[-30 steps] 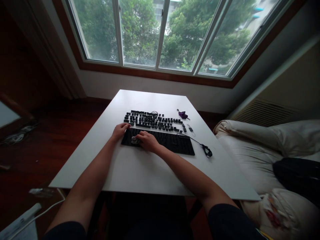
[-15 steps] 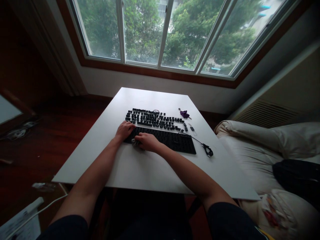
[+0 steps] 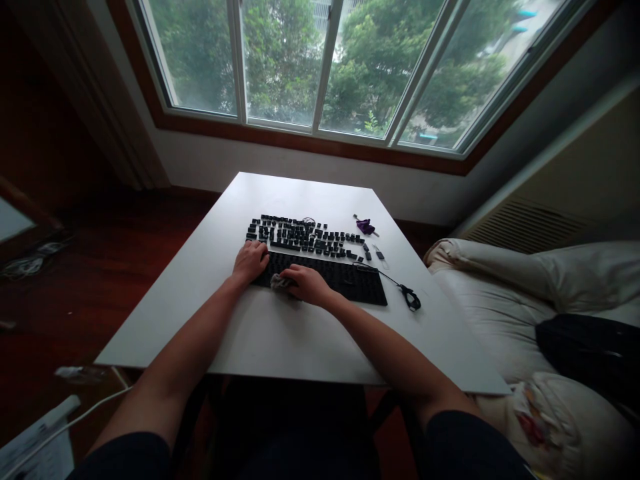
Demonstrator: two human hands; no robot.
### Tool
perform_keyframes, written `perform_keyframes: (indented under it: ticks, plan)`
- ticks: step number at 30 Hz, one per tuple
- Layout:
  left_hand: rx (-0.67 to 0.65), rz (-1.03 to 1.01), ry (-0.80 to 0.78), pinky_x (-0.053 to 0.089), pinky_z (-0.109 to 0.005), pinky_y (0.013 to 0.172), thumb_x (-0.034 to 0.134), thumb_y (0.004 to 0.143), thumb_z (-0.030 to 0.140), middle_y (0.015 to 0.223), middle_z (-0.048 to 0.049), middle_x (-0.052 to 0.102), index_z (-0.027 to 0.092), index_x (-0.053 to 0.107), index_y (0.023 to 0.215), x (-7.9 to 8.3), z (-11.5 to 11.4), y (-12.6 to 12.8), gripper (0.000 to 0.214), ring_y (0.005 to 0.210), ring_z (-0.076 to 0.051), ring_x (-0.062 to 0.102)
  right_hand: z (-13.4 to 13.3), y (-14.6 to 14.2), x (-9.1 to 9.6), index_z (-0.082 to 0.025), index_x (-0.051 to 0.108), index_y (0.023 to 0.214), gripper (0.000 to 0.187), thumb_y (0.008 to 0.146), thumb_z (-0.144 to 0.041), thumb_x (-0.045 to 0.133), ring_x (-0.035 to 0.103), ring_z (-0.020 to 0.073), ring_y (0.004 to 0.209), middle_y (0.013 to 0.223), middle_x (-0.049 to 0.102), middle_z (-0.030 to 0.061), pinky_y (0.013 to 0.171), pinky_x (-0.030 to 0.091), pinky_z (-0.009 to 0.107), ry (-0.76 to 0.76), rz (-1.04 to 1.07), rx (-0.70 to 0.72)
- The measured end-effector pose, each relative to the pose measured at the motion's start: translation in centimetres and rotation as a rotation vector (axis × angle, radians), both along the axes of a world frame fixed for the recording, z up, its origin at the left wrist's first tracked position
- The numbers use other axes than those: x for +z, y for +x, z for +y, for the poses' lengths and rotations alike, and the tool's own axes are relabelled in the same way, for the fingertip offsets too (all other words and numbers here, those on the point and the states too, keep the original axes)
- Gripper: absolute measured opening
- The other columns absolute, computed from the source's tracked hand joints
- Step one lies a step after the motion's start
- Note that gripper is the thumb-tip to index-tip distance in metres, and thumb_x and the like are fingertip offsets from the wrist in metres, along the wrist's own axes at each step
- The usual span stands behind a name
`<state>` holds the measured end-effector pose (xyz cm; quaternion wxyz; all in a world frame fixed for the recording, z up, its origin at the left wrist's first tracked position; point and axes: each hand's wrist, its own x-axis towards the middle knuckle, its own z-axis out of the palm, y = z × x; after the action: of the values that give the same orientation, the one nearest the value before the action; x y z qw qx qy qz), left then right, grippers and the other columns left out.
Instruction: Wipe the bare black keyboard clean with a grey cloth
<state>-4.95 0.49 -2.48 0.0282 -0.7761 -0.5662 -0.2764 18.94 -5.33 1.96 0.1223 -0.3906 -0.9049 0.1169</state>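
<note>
A black keyboard base [image 3: 350, 280] with its keycaps off lies across the white table. At its left end is my left hand [image 3: 251, 261], its fingers closed over the upper left corner. My right hand [image 3: 306, 283] is closed on a crumpled greyish cloth [image 3: 280, 282], which touches the left part of the keyboard near its front edge. Just beyond the keyboard, many loose black keycaps [image 3: 300, 235] are spread in rough rows. The keyboard's cable [image 3: 410, 298] ends in a tied bundle to the right.
On the right side of the white table [image 3: 270, 340] lie a purple object [image 3: 366, 227] and a small dark tool with a wire loop [image 3: 380, 255]. A window is beyond the table's far edge. A pale sofa [image 3: 465, 287] stands along the right.
My right hand has slid a little to the right with the cloth, and more of the cloth shows. My left hand stays at the keyboard's left end. The view has shifted slightly.
</note>
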Motion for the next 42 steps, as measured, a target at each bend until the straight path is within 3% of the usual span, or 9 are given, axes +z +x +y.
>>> perform_keyframes:
  ticks: [5, 9, 15, 22, 28, 30, 33, 37, 42]
  plan:
    - [0.01, -0.008, -0.007, 0.047, -0.045, 0.096, 0.056, 0.091, 0.028, 0.103, -0.01, 0.063, 0.023, 0.062, 0.091, 0.0, -0.1, 0.5, 0.007, 0.106, -0.03, 0.052, -0.3, -3.0, -0.8, -0.028, 0.067, 0.125, 0.033, 0.092, -0.027, 0.064, 0.059, 0.0212, 0.106, 0.112, 0.064, 0.0061, 0.085, 0.045, 0.027, 0.097, -0.059, -0.002]
    - [0.003, -0.017, 0.009, 0.047, -0.045, 0.095, 0.054, 0.092, 0.028, 0.102, -0.0094, 0.063, 0.023, 0.061, 0.09, -0.3, 0.1, 0.5, 0.008, 0.106, -0.029, 0.052, -0.8, -2.1, -0.5, -0.029, 0.066, 0.123, 0.03, 0.093, -0.029, 0.063, 0.058, 0.0215, 0.105, 0.112, 0.063, 0.0066, 0.083, 0.046, 0.027, 0.089, -0.133, -0.03]
    - [-0.005, -0.019, 0.019, 0.047, -0.044, 0.095, 0.053, 0.093, 0.029, 0.103, -0.0092, 0.063, 0.023, 0.061, 0.092, -0.5, 0.0, 0.6, 0.009, 0.106, -0.03, 0.052, -1.6, 3.6, 0.2, -0.028, 0.067, 0.12, 0.028, 0.091, -0.028, 0.064, 0.06, 0.0215, 0.107, 0.113, 0.064, 0.0056, 0.079, 0.044, 0.025, 0.022, -0.203, -0.136]
    - [0.002, -0.034, -0.01, 0.046, -0.045, 0.097, 0.055, 0.092, 0.028, 0.104, -0.0092, 0.064, 0.024, 0.063, 0.094, -0.7, -0.1, 0.6, 0.01, 0.108, -0.03, 0.052, -2.2, 11.3, 0.5, -0.027, 0.068, 0.119, 0.031, 0.088, -0.025, 0.065, 0.066, 0.0202, 0.096, 0.112, 0.068, 0.0053, 0.078, 0.044, 0.025, -0.038, -0.195, -0.218]
    - [-0.003, -0.028, -0.002, 0.046, -0.045, 0.096, 0.054, 0.092, 0.029, 0.104, -0.0091, 0.064, 0.024, 0.062, 0.093, -0.5, -0.2, 0.7, 0.01, 0.108, -0.03, 0.052, -0.1, 18.7, 2.0, -0.027, 0.074, 0.114, 0.029, 0.086, -0.034, 0.069, 0.069, 0.0224, 0.092, 0.105, 0.075, 0.0043, 0.079, 0.048, 0.028, -0.221, -0.186, -0.289]
    - [-0.002, -0.025, -0.008, 0.046, -0.045, 0.097, 0.054, 0.092, 0.029, 0.104, -0.0091, 0.064, 0.024, 0.062, 0.092, -0.4, -0.3, 0.7, 0.009, 0.108, -0.03, 0.052, 0.6, 19.8, 2.6, -0.026, 0.075, 0.112, 0.028, 0.087, -0.035, 0.069, 0.068, 0.0225, 0.088, 0.102, 0.076, 0.0047, 0.076, 0.048, 0.028, -0.17, -0.179, -0.361]
    - [0.004, -0.03, -0.017, 0.046, -0.045, 0.098, 0.053, 0.092, 0.029, 0.105, -0.009, 0.064, 0.024, 0.062, 0.092, -0.3, -0.4, 0.8, 0.01, 0.109, -0.03, 0.052, 0.7, 18.9, 2.9, -0.027, 0.072, 0.122, 0.032, 0.091, -0.034, 0.064, 0.067, 0.0223, 0.096, 0.113, 0.073, 0.0061, 0.08, 0.048, 0.029, 0.005, -0.159, -0.423]
    - [0.025, -0.027, -0.012, 0.046, -0.045, 0.096, 0.053, 0.092, 0.03, 0.105, -0.0086, 0.064, 0.024, 0.062, 0.093, -0.3, -0.5, 0.9, 0.011, 0.108, -0.03, 0.052, -0.2, 15.3, 2.5, -0.028, 0.069, 0.127, 0.035, 0.094, -0.027, 0.06, 0.062, 0.0241, 0.104, 0.115, 0.068, 0.0089, 0.078, 0.045, 0.029, 0.132, -0.275, -0.443]
    - [0.048, -0.001, 0.004, 0.047, -0.044, 0.093, 0.053, 0.092, 0.029, 0.105, -0.009, 0.064, 0.025, 0.063, 0.092, -0.4, -0.5, 1.1, 0.011, 0.107, -0.03, 0.052, -0.8, 13.8, 3.0, -0.028, 0.072, 0.121, 0.034, 0.091, -0.017, 0.059, 0.06, 0.0244, 0.108, 0.111, 0.066, 0.0084, 0.078, 0.043, 0.028, 0.076, -0.362, -0.264]
